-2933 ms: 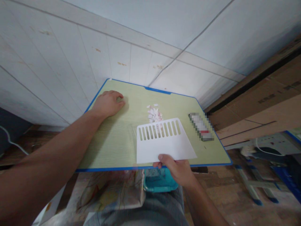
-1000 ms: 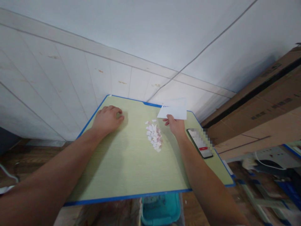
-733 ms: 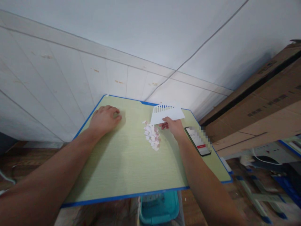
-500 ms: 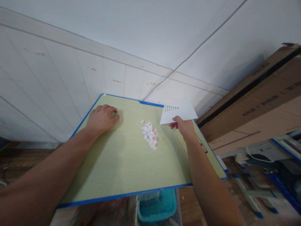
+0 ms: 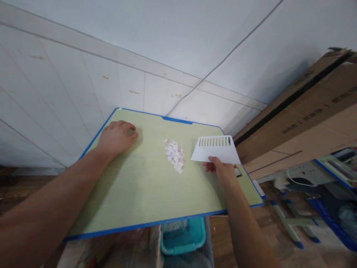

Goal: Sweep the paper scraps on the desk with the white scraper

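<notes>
My left hand [image 5: 118, 137] rests on the left part of the pale green table [image 5: 134, 193], its fingers loosely curled, thumb and forefinger apart, with nothing between them. A small heap of torn white and pinkish paper scraps [image 5: 175, 155] lies near the middle of the tabletop. To the right of the heap, my right hand [image 5: 220, 169] grips a white plastic scraper [image 5: 216, 152] by its near edge. This scraper is flat and trapezoid-shaped, with a row of slots along its far side. It is held above the tabletop, apart from the scraps.
A spiral-bound notebook [image 5: 237, 170] shows partly behind my right hand. Tall cardboard boxes [image 5: 295, 123] lean at the right. A white panelled wall [image 5: 128, 82] runs behind the table. Below the front edge stands a teal bin [image 5: 182, 243].
My right hand has brought the scraper nearer to me and turned it, so its slots show more fully. My left hand stays in place on the table; the view has shifted slightly.
</notes>
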The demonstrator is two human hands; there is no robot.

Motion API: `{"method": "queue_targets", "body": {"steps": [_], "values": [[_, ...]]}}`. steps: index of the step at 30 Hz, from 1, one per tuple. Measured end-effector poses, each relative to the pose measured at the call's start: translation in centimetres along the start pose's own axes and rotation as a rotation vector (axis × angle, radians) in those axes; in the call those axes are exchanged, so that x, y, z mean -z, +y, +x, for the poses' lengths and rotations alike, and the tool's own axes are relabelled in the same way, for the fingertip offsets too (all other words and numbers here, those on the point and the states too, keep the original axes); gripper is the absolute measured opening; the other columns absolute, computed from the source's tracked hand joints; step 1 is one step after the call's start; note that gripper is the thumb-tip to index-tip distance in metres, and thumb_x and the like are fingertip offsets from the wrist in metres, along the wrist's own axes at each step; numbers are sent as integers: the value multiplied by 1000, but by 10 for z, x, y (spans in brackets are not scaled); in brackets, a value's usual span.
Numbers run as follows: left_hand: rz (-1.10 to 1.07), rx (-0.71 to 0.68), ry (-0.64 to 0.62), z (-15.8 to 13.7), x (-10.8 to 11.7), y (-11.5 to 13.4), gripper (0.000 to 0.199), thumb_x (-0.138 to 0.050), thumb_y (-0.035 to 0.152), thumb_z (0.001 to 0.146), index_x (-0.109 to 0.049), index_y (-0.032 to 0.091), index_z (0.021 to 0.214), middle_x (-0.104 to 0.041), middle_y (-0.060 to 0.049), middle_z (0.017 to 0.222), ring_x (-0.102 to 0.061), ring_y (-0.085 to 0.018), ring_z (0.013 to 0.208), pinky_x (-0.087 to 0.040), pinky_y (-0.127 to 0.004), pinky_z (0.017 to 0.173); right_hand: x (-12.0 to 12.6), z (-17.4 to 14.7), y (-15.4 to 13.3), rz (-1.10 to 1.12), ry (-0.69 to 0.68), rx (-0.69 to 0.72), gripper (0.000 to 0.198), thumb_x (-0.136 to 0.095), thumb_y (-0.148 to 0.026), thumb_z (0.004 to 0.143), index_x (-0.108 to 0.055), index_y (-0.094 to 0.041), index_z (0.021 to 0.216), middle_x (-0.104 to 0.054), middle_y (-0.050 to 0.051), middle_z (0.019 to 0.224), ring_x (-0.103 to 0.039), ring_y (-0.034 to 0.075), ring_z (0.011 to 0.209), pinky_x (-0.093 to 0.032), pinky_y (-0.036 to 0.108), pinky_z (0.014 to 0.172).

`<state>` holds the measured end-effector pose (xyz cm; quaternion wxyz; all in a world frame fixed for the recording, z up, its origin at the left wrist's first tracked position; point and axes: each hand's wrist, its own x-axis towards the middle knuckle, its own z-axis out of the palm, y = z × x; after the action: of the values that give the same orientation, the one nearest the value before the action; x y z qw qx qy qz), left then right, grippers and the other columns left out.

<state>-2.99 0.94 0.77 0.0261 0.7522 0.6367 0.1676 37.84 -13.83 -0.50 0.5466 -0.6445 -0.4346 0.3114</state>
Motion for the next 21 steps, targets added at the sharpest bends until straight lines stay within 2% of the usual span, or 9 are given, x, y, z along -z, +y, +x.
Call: {"method": "queue_targets", "body": {"steps": [5,12,16,19,21], "values": [[5,-6,0,1,-1,-1,57,-50,47,112,-83,14,146,-78,-22,160,-66,-41,154,-51,-58,136,0,-11,8,-40,-16,1,29,-78,-49,82,-81,-25,67,-83,12,69,-60,22,50,-48,38,50],[-25,-12,-7,2,-2,-3,63,-49,49,110,-83,11,147,-76,-25,162,-64,-44,156,-50,-61,136,3,-31,4,-23,-42,-8,29,-80,-49,87,-80,-26,69,-82,10,67,-66,25,53,-54,40,56],[-27,-9,-4,4,-4,-5,64,-48,50,110,-83,12,148,-76,-24,164,-64,-43,156,-50,-60,137,21,-11,-11,78,113,65,25,-84,-48,84,-78,-23,85,-87,11,76,-69,23,54,-51,36,54],[-14,-10,12,5,-6,-7,62,-49,51,110,-84,15,146,-78,-21,161,-66,-42,153,-51,-60,137,34,11,-17,32,251,77,34,-85,-52,81,-81,-21,94,-90,10,81,-71,21,54,-47,32,52],[-15,-12,17,5,-6,-8,61,-51,50,109,-84,16,146,-78,-20,160,-66,-41,152,-51,-59,138,37,19,-16,-7,285,58,36,-83,-54,80,-81,-21,95,-90,10,81,-70,20,53,-45,30,49]]}}
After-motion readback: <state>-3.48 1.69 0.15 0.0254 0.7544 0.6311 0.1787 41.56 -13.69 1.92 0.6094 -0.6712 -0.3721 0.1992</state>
